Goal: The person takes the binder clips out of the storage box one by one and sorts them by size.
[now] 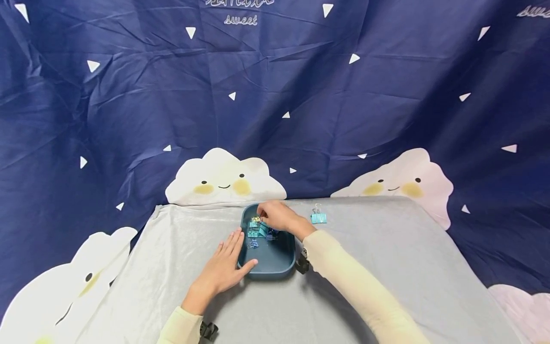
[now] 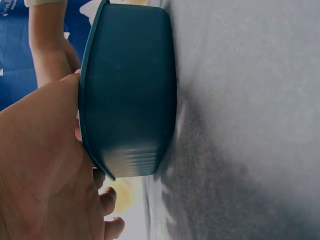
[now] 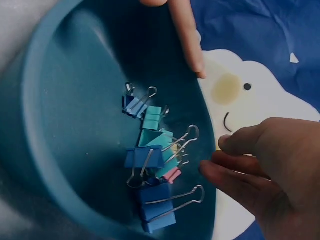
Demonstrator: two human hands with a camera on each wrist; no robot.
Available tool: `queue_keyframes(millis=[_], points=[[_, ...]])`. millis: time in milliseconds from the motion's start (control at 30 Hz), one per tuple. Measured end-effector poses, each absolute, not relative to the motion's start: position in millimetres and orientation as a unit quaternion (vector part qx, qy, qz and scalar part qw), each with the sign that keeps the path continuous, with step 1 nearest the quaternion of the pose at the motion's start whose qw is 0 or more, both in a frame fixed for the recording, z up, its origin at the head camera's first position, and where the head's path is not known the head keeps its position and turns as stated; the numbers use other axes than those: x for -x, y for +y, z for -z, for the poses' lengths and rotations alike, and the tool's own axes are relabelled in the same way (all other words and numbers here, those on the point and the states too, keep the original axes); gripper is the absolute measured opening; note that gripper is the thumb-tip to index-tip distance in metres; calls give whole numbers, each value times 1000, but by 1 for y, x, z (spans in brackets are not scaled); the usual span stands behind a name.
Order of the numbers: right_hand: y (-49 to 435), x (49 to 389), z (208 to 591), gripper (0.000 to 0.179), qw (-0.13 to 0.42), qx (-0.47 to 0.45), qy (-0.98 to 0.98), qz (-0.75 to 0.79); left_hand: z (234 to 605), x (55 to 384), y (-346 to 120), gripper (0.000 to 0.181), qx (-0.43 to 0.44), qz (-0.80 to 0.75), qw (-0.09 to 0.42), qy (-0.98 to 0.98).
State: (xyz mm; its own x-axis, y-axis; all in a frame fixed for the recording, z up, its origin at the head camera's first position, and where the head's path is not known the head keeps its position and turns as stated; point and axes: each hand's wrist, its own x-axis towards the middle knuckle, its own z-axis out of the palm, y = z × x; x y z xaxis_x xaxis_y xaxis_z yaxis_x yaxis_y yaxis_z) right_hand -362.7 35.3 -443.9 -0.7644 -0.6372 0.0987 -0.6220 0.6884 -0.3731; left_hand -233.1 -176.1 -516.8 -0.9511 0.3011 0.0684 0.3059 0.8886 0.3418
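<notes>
A dark blue-green plastic basin (image 1: 275, 260) holds several binder clips. Along its left rim lies my left hand (image 1: 225, 267), fingers straight and thumb over the near left corner. My right hand (image 1: 279, 217) is over the far part of the basin, above the clips. In the right wrist view its thumb and fingertips (image 3: 212, 167) are bent and a little apart, with nothing seen between them. Blue clips (image 3: 159, 207), a teal clip (image 3: 152, 117) and a pink clip (image 3: 172, 175) lie in a cluster just beside those fingertips.
One teal binder clip (image 1: 319, 218) stands on the grey cloth (image 1: 365, 258), right of the basin, its wire handles upward. Behind the table hangs a dark blue curtain (image 1: 275, 134) with clouds and white triangles.
</notes>
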Motion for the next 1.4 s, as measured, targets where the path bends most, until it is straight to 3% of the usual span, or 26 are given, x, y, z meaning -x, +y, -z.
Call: queue_keyframes(millis=[500, 667, 733, 1000, 1200, 1400], points=[[21, 362, 476, 67, 147, 291, 942, 74, 517, 234, -174, 100, 165, 175, 5, -971], [18, 360, 478, 25, 135, 337, 929, 69, 516, 233, -175, 99, 166, 180, 13, -969], [17, 358, 478, 17, 128, 358, 922, 78, 518, 233, -176, 100, 167, 181, 15, -969], [12, 349, 474, 15, 52, 396, 912, 98, 516, 232, -176, 98, 171, 197, 18, -965], [14, 353, 476, 25, 41, 359, 927, 100, 517, 232, -177, 98, 168, 194, 19, -966], [23, 357, 470, 21, 16, 351, 926, 141, 516, 232, -178, 99, 162, 181, 9, -970]])
